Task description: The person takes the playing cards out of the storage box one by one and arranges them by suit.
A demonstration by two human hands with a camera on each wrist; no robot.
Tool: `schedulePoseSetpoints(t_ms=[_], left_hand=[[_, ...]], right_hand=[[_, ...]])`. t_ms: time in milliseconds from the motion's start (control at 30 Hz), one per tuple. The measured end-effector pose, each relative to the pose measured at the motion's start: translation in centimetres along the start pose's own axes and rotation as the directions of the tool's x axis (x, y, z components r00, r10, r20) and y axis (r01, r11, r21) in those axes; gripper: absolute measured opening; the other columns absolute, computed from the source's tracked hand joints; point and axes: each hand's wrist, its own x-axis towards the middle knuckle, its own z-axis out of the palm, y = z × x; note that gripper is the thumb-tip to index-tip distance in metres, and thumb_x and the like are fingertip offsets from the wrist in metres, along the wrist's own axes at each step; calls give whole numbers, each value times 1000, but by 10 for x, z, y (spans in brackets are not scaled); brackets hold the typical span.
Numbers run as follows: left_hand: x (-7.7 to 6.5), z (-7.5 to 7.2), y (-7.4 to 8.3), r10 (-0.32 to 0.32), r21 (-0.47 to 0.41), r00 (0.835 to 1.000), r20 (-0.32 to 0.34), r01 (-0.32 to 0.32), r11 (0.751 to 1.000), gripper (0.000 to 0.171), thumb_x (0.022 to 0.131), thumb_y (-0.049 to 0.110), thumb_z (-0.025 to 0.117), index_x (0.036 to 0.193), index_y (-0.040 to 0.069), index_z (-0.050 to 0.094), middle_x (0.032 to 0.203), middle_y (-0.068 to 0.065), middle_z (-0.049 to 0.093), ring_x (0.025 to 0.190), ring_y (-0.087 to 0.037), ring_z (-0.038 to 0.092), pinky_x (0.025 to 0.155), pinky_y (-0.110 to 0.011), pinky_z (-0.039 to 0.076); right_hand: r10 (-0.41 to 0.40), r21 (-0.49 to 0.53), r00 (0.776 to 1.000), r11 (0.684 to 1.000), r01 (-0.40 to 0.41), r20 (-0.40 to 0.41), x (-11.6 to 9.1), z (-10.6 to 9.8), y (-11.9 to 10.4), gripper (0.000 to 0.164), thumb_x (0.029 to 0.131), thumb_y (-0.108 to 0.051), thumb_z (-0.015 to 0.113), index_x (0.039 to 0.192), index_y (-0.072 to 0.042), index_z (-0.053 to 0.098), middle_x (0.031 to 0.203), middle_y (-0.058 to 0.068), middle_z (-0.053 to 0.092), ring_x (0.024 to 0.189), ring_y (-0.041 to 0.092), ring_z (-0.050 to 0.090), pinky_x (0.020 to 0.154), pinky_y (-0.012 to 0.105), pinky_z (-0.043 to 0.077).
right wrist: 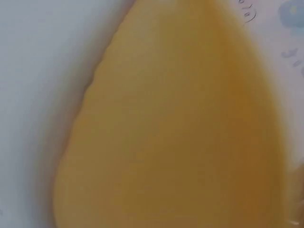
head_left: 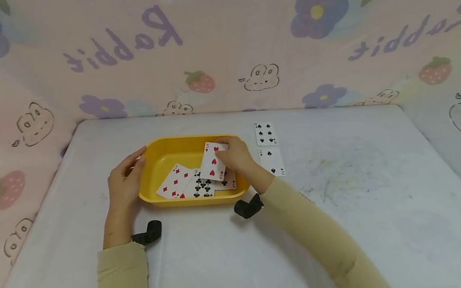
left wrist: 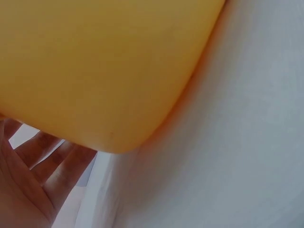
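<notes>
A yellow plastic tray (head_left: 160,150) holds several loose playing cards, seen in the head view. Inside lie a five of diamonds (head_left: 172,184), a nine of clubs (head_left: 198,186) and a partly covered black-suited card (head_left: 230,181). My right hand (head_left: 236,154) pinches a three of hearts (head_left: 211,162) over the tray's right part. Against the tray's left end rests my left hand (head_left: 122,179), its fingers extended along the outside in the left wrist view. The right wrist view shows mostly the tray's blurred outer wall (right wrist: 166,133); the held card is hidden there.
Right of the tray, a six of spades (head_left: 265,133) and a two of spades (head_left: 271,162) lie face up in a column on the white-covered table (head_left: 211,260). Black wrist devices (head_left: 151,232) sit at both wrists. A printed cloth (head_left: 231,25) surrounds the back and sides.
</notes>
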Motion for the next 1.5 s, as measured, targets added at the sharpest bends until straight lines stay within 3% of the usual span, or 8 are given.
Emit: schedulePoseSetpoints(t_ms=[133,233,467,667,800,1067,1233,1500], left_hand=[[-1,1,1,-13,2,1000,8,13,1000,38,100,38,47,136,27,56,133,-7,57,105,-17,48,83,-13,41],[-1,1,1,-21,9,1000,12,21,1000,39,100,40,46,136,27,56,133,-8,57,105,-18,48,83,-13,41],[-2,-2,1,-10,12,1000,10,10,1000,40,100,41,46,136,27,55,133,-7,57,104,-16,48,81,-11,41],[-1,-2,1,-25,4,1000,7,25,1000,40,99,42,46,136,28,56,131,-8,57,103,-15,48,82,-12,41],[-1,-1,1,-38,8,999,7,38,999,40,99,43,46,136,29,55,132,-9,56,103,-15,48,82,-12,41],[-2,0,3,-46,4,999,3,46,999,40,100,42,45,137,29,55,130,-9,56,100,-14,46,80,-11,40],[-1,1,2,-44,4,999,4,44,999,40,100,42,45,137,29,55,128,-9,57,98,-14,46,79,-11,40],[-1,-1,0,-32,24,999,5,32,999,42,99,44,46,136,28,55,132,-8,57,102,-14,47,82,-11,40]], right_hand=[[-52,10,999,999,52,-1,-1,-18,4,36,94,-15,59,130,-14,60,118,13,58,99,24,51,84,31,49],[-83,44,996,995,85,-41,-4,-34,10,34,94,-15,60,128,-16,61,103,11,57,88,22,48,70,26,42],[-108,190,987,973,129,-119,-9,-68,35,34,95,-12,58,129,-12,57,109,16,64,84,19,55,71,21,47],[-116,259,973,951,166,-197,-5,-87,64,35,94,-13,58,128,-9,55,80,5,57,59,7,45,54,19,37],[-81,276,966,949,150,-243,1,-98,82,38,94,-17,60,130,-8,52,68,-4,47,52,4,38,50,20,33],[-19,242,938,964,109,-347,17,-117,116,36,93,-17,62,127,-8,55,59,-5,33,49,7,27,48,22,27],[8,206,928,976,74,-373,29,-129,132,37,93,-18,61,128,-8,57,61,-6,35,52,7,30,49,21,28],[58,169,946,986,-4,-319,51,-141,150,41,91,-19,65,130,-8,57,68,-5,40,57,6,33,53,22,31]])
